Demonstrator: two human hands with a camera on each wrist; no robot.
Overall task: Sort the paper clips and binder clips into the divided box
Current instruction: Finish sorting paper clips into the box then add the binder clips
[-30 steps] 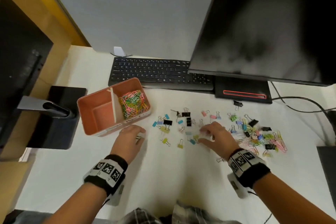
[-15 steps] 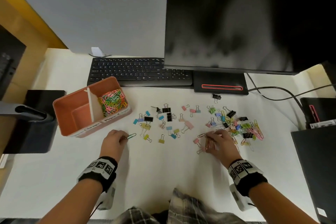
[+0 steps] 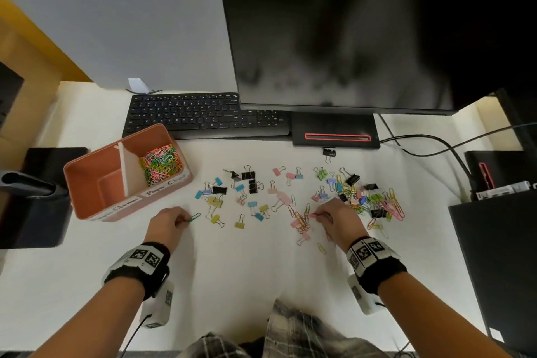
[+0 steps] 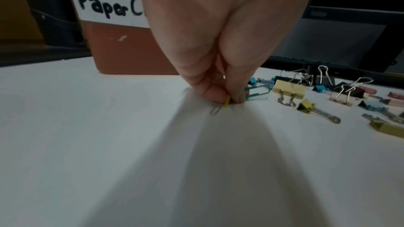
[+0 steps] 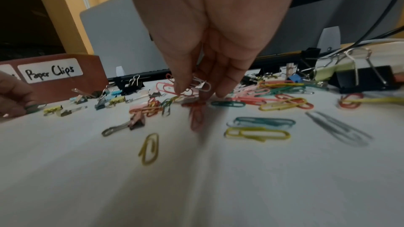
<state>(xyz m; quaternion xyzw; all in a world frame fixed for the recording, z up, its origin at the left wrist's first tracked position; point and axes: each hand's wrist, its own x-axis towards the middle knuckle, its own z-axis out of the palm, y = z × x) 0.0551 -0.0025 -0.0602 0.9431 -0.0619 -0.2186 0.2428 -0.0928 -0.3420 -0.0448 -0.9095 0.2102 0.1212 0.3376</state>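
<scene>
Pickup step: green paper clip pinched by left hand, lower left of centre; right hand fingertips closed on pink clip. Next: transfer needed to divided box right compartment, centre left

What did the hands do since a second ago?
The left hand picked up a green paper clip and holds it at the table. The right hand slid right toward the clip pile, pinching a paper clip. The box stays put.
</scene>
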